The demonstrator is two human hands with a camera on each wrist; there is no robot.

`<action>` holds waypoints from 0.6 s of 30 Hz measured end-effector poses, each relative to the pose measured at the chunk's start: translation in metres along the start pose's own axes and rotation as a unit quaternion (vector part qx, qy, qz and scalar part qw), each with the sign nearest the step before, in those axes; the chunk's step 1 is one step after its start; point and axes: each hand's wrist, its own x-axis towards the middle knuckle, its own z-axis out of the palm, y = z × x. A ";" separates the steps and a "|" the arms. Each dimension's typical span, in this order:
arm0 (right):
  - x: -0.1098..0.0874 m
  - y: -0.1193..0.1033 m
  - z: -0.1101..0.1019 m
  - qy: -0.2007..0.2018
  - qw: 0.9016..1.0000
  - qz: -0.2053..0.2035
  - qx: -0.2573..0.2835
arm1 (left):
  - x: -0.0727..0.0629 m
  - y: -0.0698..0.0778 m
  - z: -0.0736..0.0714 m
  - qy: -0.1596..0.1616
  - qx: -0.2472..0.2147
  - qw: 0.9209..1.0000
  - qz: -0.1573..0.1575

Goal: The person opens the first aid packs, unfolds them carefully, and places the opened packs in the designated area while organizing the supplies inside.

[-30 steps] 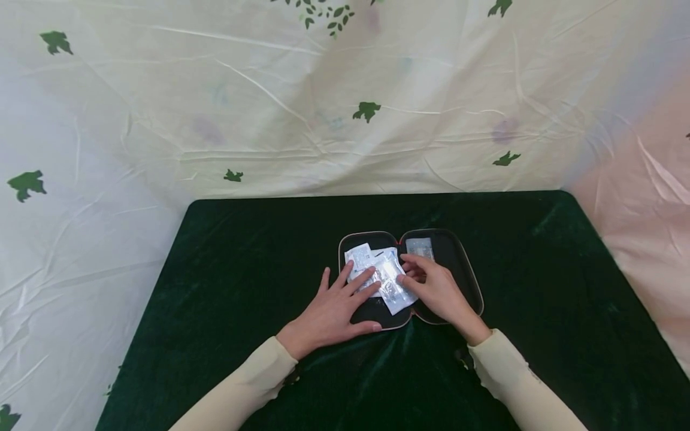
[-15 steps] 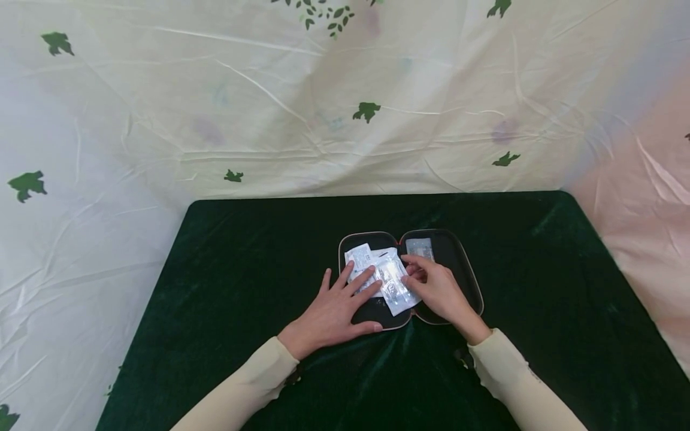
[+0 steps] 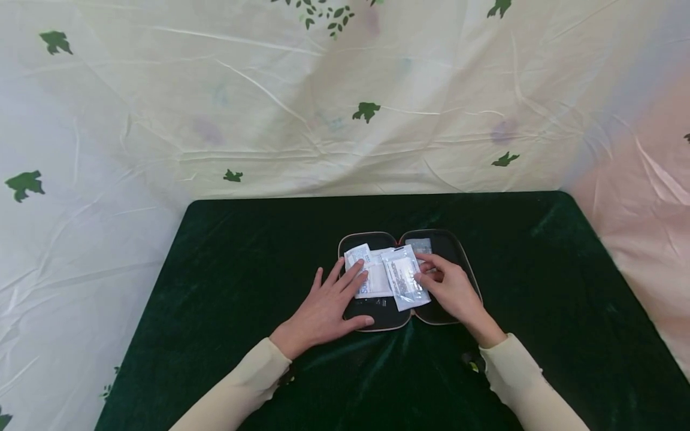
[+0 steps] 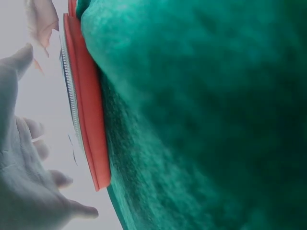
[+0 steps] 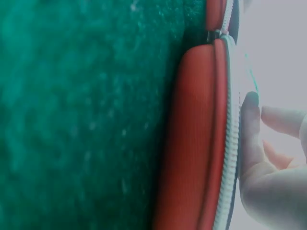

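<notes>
Foil packet [image 3: 405, 281], one: tilted across the open case's [image 3: 374, 311] fold. Your right hand [image 3: 451, 289] pinches its edge, thumb against curled fingers, apparently for control.
White packets [image 3: 379, 278]: in the case's left half, beneath your left hand [image 3: 324, 308], fingers spread straight, probably steadying them.
Green cloth [image 3: 259, 251]: under everything.

Cream long sleeves [image 3: 237, 386] — left hand [image 3: 326, 308], right hand [image 3: 453, 290] bare.
Loose cuffs [image 3: 272, 359], lower frame — small dark piece [image 3: 470, 361], yellowish fleck, under each.
</notes>
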 end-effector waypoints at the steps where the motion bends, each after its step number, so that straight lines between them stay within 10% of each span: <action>1: -0.001 0.001 -0.002 0.005 1.000 -0.001 -0.001 | 0.000 -0.001 0.000 -0.002 -0.001 1.000 -0.003; 18: -0.009 0.010 -0.031 0.049 0.998 0.039 -0.002 | -0.003 -0.003 0.003 -0.013 -0.002 1.000 -0.024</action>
